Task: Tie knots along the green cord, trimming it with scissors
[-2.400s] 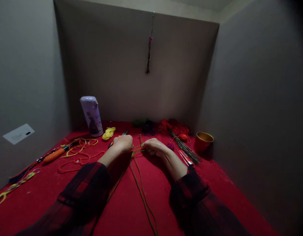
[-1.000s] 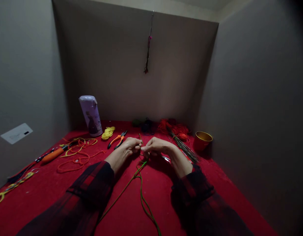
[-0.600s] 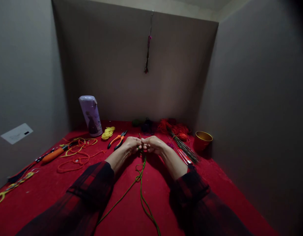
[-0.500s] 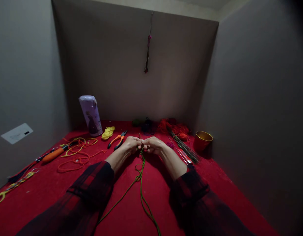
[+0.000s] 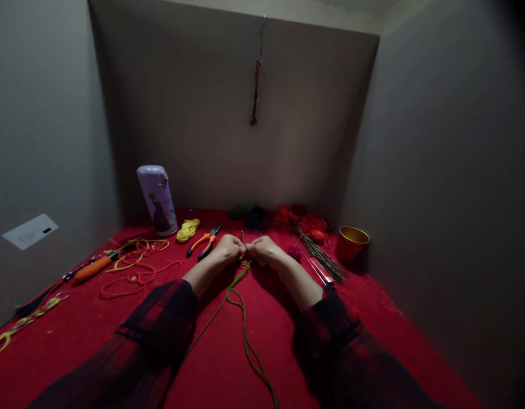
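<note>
My left hand and my right hand meet at the middle of the red table, fingertips pinched together and almost touching. Between them they grip the upper end of a green cord; its strands run from under my fingers toward me and part into loose tails. A thin stick-like piece pokes up between the fingertips, too small to name. Orange-handled pliers lie just left of my left hand. Close to my right hand sits a small purple ball of yarn.
A purple bottle and yellow yarn stand at the back left. Orange cord and an orange-handled tool lie left. Thin sticks, red yarn and a gold-rimmed cup are right. A braided strand hangs behind.
The green cord below my hands has shifted; its small side loop and knot-like crossing have loosened, and the left tail lies further right. My fingers have curled slightly, staying in place.
</note>
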The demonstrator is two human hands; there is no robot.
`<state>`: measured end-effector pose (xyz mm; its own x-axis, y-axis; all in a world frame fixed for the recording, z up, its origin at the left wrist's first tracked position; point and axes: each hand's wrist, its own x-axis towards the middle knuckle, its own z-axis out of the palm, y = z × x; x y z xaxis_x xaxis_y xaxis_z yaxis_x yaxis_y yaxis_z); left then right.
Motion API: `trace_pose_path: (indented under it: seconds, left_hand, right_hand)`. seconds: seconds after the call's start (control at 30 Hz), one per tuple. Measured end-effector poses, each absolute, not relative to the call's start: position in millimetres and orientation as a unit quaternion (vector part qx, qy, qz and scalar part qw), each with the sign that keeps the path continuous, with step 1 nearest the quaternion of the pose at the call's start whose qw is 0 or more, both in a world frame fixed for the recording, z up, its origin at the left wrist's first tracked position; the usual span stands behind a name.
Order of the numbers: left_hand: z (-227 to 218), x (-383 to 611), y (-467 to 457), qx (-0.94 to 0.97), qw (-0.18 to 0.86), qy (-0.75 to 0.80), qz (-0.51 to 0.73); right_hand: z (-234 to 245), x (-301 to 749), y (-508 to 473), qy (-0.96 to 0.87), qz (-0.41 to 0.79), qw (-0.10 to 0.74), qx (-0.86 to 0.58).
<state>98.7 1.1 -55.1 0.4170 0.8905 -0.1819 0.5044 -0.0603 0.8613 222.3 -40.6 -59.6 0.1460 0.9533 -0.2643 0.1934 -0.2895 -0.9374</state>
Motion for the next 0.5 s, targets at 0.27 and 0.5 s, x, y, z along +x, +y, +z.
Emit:
trace_pose_path:
  seconds: [0.27, 0.5]
  left_hand:
    - [-62, 92, 19, 0.799, 0.270, 0.508, 0.175]
    - [-40, 94, 0, 0.822, 0.286, 0.471, 0.145]
  right_hand:
    - [-64, 227, -42, -0.491, 0.460, 0.365, -0.643]
    - [-58, 227, -43, -0.500, 0.497, 0.347, -0.619]
